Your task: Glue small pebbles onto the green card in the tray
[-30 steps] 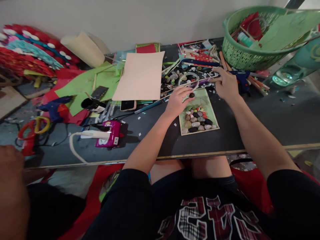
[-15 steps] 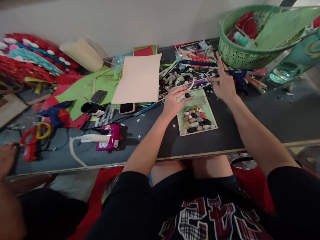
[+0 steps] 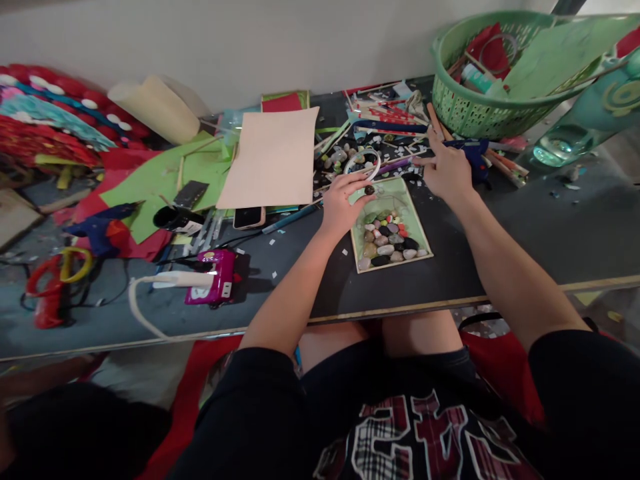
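A shallow green tray [image 3: 414, 230] with a pale rim lies before me, its near half covered with pebbles [image 3: 386, 249] of several colours. At its far left corner, my left hand [image 3: 344, 205] pinches a small dark pebble [image 3: 369, 190] between thumb and fingers. My right hand [image 3: 449, 172] is beyond the tray's right side, with its index finger and thumb stretched apart and nothing seen in it. Near its thumb is a purple stick [image 3: 397, 165]. A white ring, like a tape roll [image 3: 376, 167], stands just behind my left hand.
A green basket [image 3: 457, 107] of scraps and a bottle [image 3: 555, 147] stand at the back right. Left of me lie a cream sheet [image 3: 270, 160], a phone [image 3: 249, 217], a magenta power socket [image 3: 225, 277], a blue glue gun [image 3: 97, 230] and red-handled scissors [image 3: 47, 293]. Paper bits litter the table.
The whole view has shifted slightly. Both hands keep nearly the same pose, the left one still pinching the dark pebble. The other person's hand at the far left has gone from the table edge.
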A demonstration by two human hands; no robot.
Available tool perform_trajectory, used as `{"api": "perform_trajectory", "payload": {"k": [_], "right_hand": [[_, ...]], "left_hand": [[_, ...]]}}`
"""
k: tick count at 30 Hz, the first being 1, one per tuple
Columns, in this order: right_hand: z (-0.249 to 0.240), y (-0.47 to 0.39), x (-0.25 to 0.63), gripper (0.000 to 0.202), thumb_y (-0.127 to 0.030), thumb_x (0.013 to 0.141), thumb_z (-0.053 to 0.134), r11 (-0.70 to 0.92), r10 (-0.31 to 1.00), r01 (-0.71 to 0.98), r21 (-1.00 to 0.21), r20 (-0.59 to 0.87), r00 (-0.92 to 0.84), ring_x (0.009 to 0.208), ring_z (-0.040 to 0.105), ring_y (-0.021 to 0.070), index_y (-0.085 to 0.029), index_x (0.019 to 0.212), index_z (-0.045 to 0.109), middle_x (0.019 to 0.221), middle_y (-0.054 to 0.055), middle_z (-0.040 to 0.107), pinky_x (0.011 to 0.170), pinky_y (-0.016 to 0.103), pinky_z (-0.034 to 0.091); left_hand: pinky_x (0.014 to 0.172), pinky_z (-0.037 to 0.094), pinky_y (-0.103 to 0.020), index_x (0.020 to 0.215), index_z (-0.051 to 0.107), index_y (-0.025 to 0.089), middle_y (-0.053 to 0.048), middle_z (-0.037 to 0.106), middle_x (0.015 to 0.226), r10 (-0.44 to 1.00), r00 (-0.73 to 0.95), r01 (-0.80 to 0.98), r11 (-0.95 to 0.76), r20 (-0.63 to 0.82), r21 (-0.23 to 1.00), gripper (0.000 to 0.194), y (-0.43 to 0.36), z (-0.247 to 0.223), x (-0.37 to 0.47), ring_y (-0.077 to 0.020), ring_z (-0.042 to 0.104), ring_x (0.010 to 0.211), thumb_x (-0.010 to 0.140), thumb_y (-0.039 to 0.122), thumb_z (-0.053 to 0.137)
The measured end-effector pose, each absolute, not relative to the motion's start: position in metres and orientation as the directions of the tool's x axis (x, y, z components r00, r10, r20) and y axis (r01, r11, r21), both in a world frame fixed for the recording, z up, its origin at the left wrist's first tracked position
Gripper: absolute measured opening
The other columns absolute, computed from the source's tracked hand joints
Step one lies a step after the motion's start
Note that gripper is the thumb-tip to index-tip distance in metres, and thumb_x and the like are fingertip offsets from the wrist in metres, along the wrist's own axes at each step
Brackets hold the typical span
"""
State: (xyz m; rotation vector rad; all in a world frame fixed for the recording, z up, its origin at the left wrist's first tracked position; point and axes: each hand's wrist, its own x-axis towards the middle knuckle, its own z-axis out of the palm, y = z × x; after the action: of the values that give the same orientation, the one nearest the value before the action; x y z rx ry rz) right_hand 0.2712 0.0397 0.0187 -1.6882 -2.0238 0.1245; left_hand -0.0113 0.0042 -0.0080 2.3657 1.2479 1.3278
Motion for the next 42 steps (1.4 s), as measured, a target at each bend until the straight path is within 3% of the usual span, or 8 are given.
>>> {"api": "perform_trajectory", "payload": {"k": [7, 14, 19, 21, 25, 31, 36, 42], "right_hand": [[0.034, 0.031, 0.259, 0.071, -0.026, 0.088, 0.053, 0.092, 0.957, 0.946, -0.312, 0.289, 0.002, 0.109, 0.07, 0.0341, -0.022, 0.159, 0.05, 0.113, 0.015, 0.077, 0.101, 0.054, 0.055], [0.044, 0.013, 0.248, 0.091, -0.011, 0.085, 0.048, 0.164, 0.909, 0.919, -0.359, 0.417, 0.001, 0.136, 0.06, 0.0287, -0.021, 0.171, 0.018, 0.132, 0.005, 0.075, 0.12, 0.048, 0.046], [0.042, 0.008, 0.243, 0.086, -0.014, 0.088, 0.043, 0.286, 0.844, 0.868, -0.406, 0.536, -0.027, 0.14, 0.058, 0.0233, -0.012, 0.171, 0.017, 0.137, 0.006, 0.072, 0.124, 0.042, 0.044], [0.041, 0.008, 0.24, 0.084, -0.018, 0.091, 0.042, 0.276, 0.868, 0.872, -0.404, 0.494, -0.045, 0.14, 0.058, 0.0256, -0.018, 0.171, 0.018, 0.139, 0.006, 0.071, 0.123, 0.047, 0.045], [0.036, 0.007, 0.234, 0.079, -0.025, 0.092, 0.047, 0.298, 0.888, 0.881, -0.368, 0.445, -0.115, 0.141, 0.056, 0.0319, -0.028, 0.168, 0.028, 0.146, 0.005, 0.066, 0.122, 0.06, 0.042], [0.036, 0.001, 0.224, 0.051, -0.042, 0.094, 0.052, 0.349, 0.864, 0.882, -0.316, 0.472, -0.173, 0.152, 0.041, 0.0367, -0.034, 0.143, 0.062, 0.162, -0.002, 0.049, 0.126, 0.067, 0.032], [0.03, 0.002, 0.217, 0.038, -0.053, 0.096, 0.049, 0.389, 0.875, 0.832, -0.395, 0.442, -0.199, 0.153, 0.034, 0.0379, -0.038, 0.12, 0.074, 0.161, -0.012, 0.048, 0.128, 0.066, 0.025], [0.017, 0.012, 0.223, 0.036, -0.037, 0.095, 0.047, 0.318, 0.863, 0.852, -0.416, 0.499, -0.078, 0.152, 0.038, 0.0366, -0.033, 0.121, 0.073, 0.156, -0.001, 0.056, 0.124, 0.07, 0.031]], "left_hand": [[0.11, 0.058, -0.046, 0.109, 0.079, 0.024, -0.007, 0.079, 0.12, 0.735, 0.26, 0.578, -0.638, 0.627, 0.508, 0.026, 0.007, -0.009, -0.013, -0.0243, 0.072, 0.118, 0.087, 0.038, 0.082], [0.107, 0.061, -0.042, 0.108, 0.08, 0.025, -0.007, 0.078, 0.122, 0.768, 0.298, 0.478, -0.634, 0.567, 0.608, 0.025, 0.005, -0.007, -0.01, -0.0233, 0.074, 0.118, 0.089, 0.04, 0.081], [0.108, 0.061, -0.045, 0.111, 0.079, 0.027, -0.007, 0.076, 0.124, 0.745, 0.325, 0.515, -0.656, 0.583, 0.551, 0.025, 0.002, -0.004, -0.009, -0.0245, 0.072, 0.119, 0.094, 0.044, 0.075], [0.111, 0.058, -0.047, 0.114, 0.077, 0.028, -0.007, 0.075, 0.125, 0.723, 0.275, 0.58, -0.651, 0.634, 0.49, 0.025, 0.005, -0.001, -0.016, -0.0255, 0.07, 0.121, 0.097, 0.045, 0.07], [0.119, 0.045, -0.057, 0.117, 0.072, 0.032, -0.007, 0.073, 0.131, 0.658, 0.056, 0.768, -0.509, 0.751, 0.388, 0.026, 0.016, 0.001, -0.045, -0.0304, 0.061, 0.131, 0.1, 0.048, 0.062], [0.128, 0.022, -0.061, 0.109, 0.067, 0.026, -0.005, 0.055, 0.158, 0.686, -0.123, 0.833, -0.322, 0.718, 0.45, 0.031, 0.028, -0.007, -0.075, -0.027, 0.029, 0.156, 0.102, 0.053, 0.055], [0.127, 0.031, -0.059, 0.116, 0.073, 0.03, -0.008, 0.059, 0.153, 0.765, 0.077, 0.779, -0.447, 0.64, 0.441, 0.025, 0.017, 0.003, -0.053, -0.0331, 0.041, 0.153, 0.098, 0.045, 0.064], [0.1, 0.056, -0.044, 0.119, 0.078, 0.023, -0.009, 0.079, 0.111, 0.721, 0.602, 0.604, -0.692, 0.344, 0.395, 0.027, 0.008, 0.009, -0.027, -0.0274, 0.069, 0.112, 0.097, 0.037, 0.07]]}}
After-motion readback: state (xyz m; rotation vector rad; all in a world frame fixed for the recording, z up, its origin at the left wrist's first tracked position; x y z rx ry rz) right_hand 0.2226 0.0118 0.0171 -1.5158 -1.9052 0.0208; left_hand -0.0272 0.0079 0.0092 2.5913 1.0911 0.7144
